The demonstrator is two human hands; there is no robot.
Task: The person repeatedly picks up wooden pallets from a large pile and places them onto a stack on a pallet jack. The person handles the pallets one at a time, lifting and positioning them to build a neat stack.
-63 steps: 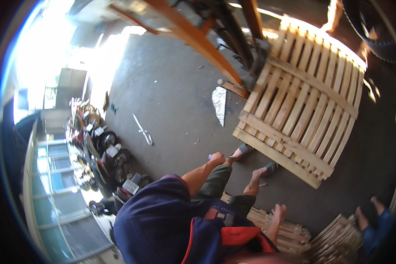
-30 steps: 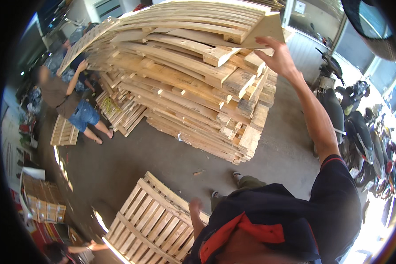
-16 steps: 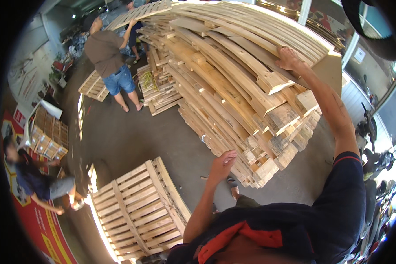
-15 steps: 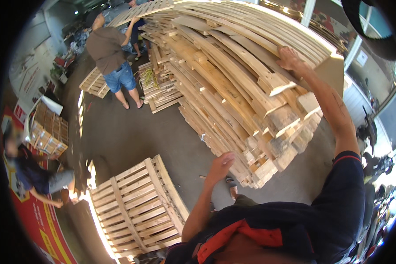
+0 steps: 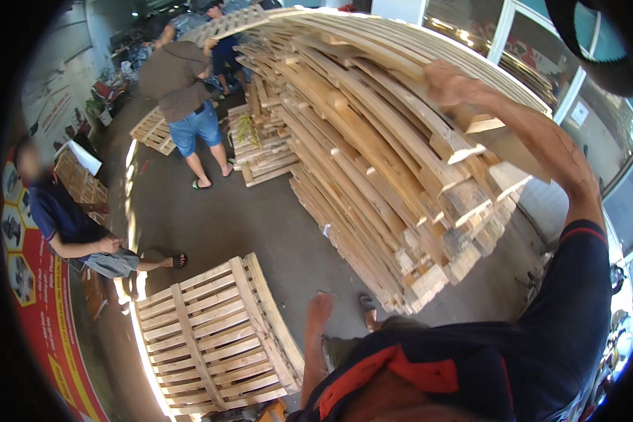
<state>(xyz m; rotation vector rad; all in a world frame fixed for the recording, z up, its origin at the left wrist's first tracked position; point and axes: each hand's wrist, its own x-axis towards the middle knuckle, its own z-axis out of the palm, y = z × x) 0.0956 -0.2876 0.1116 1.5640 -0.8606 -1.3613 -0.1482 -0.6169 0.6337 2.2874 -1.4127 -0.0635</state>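
Observation:
A tall stack of long wooden planks (image 5: 373, 148) rises in front of me, its uneven ends facing me. Over its upper right side, my right hand (image 5: 449, 84) has its fingers curled around a wooden board (image 5: 487, 124), blurred by motion. My left hand (image 5: 320, 307) hangs low, apart from the stack, between it and a slatted wooden pallet (image 5: 211, 330) at the lower left. The left fingers are too blurred to show whether they hold anything.
At the upper left, a person in a brown shirt (image 5: 176, 77) and another in dark clothes (image 5: 226, 60) stand by a raised pallet (image 5: 221, 24). A third person (image 5: 74, 218) stands at the far left. A smaller wood pile (image 5: 260, 155) adjoins the stack.
My right hand has moved slightly left with its fingers curling, and the board under it has shifted. My left hand has dropped down and left. The person at left has come upright.

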